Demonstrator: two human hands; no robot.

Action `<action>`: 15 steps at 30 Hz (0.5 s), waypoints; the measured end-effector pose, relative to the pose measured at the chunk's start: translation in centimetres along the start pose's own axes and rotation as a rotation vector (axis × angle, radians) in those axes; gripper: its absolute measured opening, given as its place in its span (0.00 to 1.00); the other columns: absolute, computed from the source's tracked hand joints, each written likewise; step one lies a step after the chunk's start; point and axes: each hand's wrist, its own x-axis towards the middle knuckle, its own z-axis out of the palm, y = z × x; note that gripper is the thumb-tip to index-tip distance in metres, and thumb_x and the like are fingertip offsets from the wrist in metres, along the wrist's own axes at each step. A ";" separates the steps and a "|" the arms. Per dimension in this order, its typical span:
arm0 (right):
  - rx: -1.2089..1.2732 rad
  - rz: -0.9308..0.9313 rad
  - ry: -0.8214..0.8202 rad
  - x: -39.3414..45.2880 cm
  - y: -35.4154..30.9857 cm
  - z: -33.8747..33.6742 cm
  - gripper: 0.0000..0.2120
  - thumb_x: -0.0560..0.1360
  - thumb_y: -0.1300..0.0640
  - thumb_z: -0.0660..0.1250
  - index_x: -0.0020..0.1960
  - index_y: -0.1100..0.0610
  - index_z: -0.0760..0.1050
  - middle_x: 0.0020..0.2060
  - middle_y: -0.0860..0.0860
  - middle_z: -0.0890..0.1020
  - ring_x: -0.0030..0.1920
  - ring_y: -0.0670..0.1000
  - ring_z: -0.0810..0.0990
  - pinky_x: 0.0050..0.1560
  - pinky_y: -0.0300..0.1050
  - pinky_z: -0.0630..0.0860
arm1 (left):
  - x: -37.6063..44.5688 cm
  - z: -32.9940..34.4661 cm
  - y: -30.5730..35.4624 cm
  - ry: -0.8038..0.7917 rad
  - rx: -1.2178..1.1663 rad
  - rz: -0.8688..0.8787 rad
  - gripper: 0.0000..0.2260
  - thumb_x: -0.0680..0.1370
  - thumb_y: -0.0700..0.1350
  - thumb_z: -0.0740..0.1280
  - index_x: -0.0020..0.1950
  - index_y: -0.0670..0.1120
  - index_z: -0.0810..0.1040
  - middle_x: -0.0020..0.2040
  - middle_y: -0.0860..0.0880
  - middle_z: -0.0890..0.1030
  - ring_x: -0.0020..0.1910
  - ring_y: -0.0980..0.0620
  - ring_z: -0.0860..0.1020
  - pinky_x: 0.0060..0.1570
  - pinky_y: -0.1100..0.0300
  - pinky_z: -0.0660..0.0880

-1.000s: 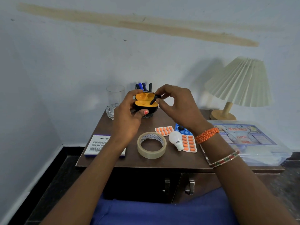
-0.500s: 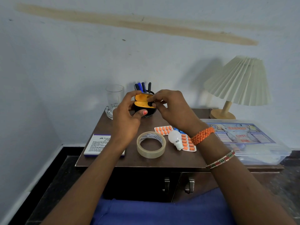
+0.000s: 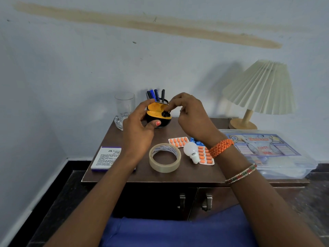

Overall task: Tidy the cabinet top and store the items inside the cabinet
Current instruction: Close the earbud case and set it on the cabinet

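Observation:
My left hand (image 3: 137, 132) grips a small earbud case (image 3: 160, 121), black outside and orange inside, held open above the back of the brown cabinet top (image 3: 195, 172). A black earbud (image 3: 165, 114) sits in the case's right slot. My right hand (image 3: 192, 120) hovers just right of the case with loosely curled fingers, the fingertips at the lid's edge over the earbud. On the cabinet top lie a tape roll (image 3: 165, 168), a white bulb (image 3: 190, 149), orange pill strips (image 3: 179, 141), a blue strip (image 3: 196, 141) and a white stamp-pad box (image 3: 105, 159).
A glass (image 3: 124, 107) and a pen holder with pens (image 3: 154, 94) stand at the back by the wall. A pleated lamp (image 3: 261, 88) and a clear first-aid box (image 3: 267, 148) fill the right side. Two closed cabinet doors with handles (image 3: 182, 201) face me.
My right hand brought the earbud down into the case and seated it, then eased its fingers back up. My left hand kept the case steady.

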 end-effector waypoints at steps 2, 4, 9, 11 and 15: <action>0.054 0.048 -0.013 0.0 0.3 -0.2 0.24 0.66 0.77 0.55 0.49 0.59 0.83 0.52 0.53 0.79 0.54 0.50 0.75 0.50 0.37 0.72 | -0.1 0.0 0.2 -0.005 0.009 -0.007 0.24 0.72 0.36 0.71 0.66 0.50 0.73 0.53 0.52 0.81 0.50 0.60 0.76 0.43 0.87 0.63; 0.116 0.094 0.130 0.1 0.9 -0.3 0.25 0.65 0.76 0.55 0.49 0.58 0.83 0.47 0.53 0.81 0.48 0.49 0.76 0.47 0.35 0.73 | 0.0 0.1 0.3 -0.008 0.000 -0.013 0.23 0.73 0.37 0.71 0.66 0.51 0.72 0.52 0.54 0.80 0.49 0.62 0.75 0.41 0.88 0.62; 0.163 0.377 0.364 0.4 5.4 -1.2 0.17 0.69 0.70 0.57 0.45 0.58 0.82 0.40 0.56 0.84 0.40 0.51 0.80 0.44 0.42 0.76 | 0.1 0.3 0.5 -0.069 0.022 -0.009 0.23 0.74 0.37 0.70 0.67 0.50 0.71 0.52 0.57 0.77 0.50 0.62 0.73 0.39 0.87 0.62; -0.022 0.446 0.224 0.0 7.7 -1.2 0.16 0.70 0.68 0.58 0.45 0.58 0.83 0.43 0.57 0.84 0.41 0.51 0.79 0.45 0.39 0.73 | 0.0 0.6 0.4 -0.108 0.036 -0.015 0.24 0.73 0.37 0.70 0.68 0.51 0.71 0.54 0.57 0.77 0.53 0.61 0.74 0.41 0.86 0.64; -0.203 0.512 -0.041 -0.2 10.7 0.4 0.12 0.72 0.68 0.61 0.48 0.62 0.82 0.47 0.58 0.83 0.46 0.54 0.81 0.50 0.44 0.76 | 0.2 1.3 -0.3 -0.127 0.044 0.003 0.25 0.72 0.37 0.72 0.67 0.53 0.72 0.58 0.53 0.79 0.56 0.57 0.77 0.48 0.80 0.68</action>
